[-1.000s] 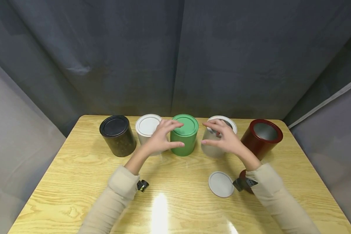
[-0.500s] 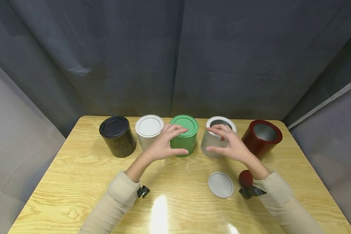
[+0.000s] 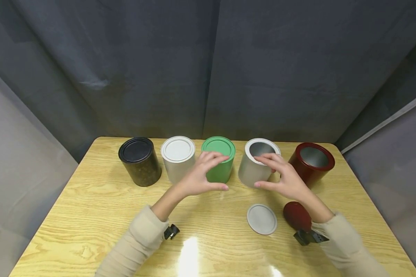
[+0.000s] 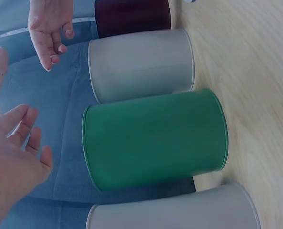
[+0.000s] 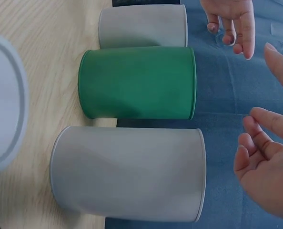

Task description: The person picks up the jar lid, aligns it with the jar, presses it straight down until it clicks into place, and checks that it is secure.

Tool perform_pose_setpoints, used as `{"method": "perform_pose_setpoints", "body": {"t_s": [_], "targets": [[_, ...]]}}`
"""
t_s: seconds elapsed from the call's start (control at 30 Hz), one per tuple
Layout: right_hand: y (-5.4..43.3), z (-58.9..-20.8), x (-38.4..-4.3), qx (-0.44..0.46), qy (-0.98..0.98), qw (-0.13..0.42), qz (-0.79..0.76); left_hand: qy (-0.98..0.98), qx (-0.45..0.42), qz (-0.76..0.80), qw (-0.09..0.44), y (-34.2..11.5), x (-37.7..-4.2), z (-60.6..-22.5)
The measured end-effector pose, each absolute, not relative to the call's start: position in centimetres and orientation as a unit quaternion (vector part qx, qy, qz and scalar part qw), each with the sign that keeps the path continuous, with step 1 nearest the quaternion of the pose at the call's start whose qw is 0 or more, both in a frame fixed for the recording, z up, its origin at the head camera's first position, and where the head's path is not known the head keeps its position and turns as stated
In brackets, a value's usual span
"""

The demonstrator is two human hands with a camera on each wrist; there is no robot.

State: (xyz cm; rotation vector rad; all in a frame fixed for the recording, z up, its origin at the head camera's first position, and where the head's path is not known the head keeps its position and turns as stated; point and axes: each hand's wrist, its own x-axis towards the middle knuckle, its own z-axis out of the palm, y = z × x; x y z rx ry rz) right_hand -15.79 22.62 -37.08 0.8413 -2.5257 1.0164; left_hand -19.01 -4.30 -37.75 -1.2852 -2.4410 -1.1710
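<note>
Just beyond the left fingers [image 3: 217, 186] I see a plain green cylindrical can [image 4: 156, 138]; left of them, a grey cylindrical can [image 3: 174, 169] with a white lid [image 3: 178, 149], and a black cylindrical can [image 3: 142, 167] mottled brown. Beyond the right fingers [image 3: 268, 186], a grey, white-rimmed cylindrical can [image 3: 250, 172]; right of them, a dark red cylindrical can [image 3: 304, 167]. Below, my yellowish wood-grained desk [image 3: 222, 242].

Downward head view, apparently close sidelong wrist views, green can [image 4: 156, 139] in all
</note>
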Motion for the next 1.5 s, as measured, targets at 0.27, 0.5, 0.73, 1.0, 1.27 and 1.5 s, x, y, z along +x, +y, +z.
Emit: {"method": "perform_pose_setpoints", "body": {"t_s": [0.27, 0.5, 0.73, 1.0, 1.27, 1.5], "targets": [[24.1, -37.7, -15.0, 0.284, -0.881, 0.15, 0.348, -0.797, -0.44, -0.406, 0.079, -3.3, -18.2, -38.3], [25.2, -38.2, -14.3, 0.291, -0.876, 0.161, 0.349, -0.795, -0.438, -0.414, 0.072, -2.4, -17.6, -39.0], [26.2, -38.5, -13.4, 0.293, -0.874, 0.169, 0.349, -0.797, -0.44, -0.41, 0.062, -1.5, -17.0, -39.7], [27.1, -39.4, -12.4, 0.286, -0.881, 0.159, 0.342, -0.792, -0.457, -0.4, 0.056, -0.1, -16.1, -40.7], [28.6, -41.5, -11.8, 0.271, -0.889, 0.136, 0.343, -0.805, -0.455, -0.38, 0.012, 0.8, -15.4, -41.9], [27.4, -40.8, -10.5, 0.275, -0.88, 0.139, 0.362, -0.812, -0.459, -0.361, -0.001, 1.5, -15.0, -43.1]]}}
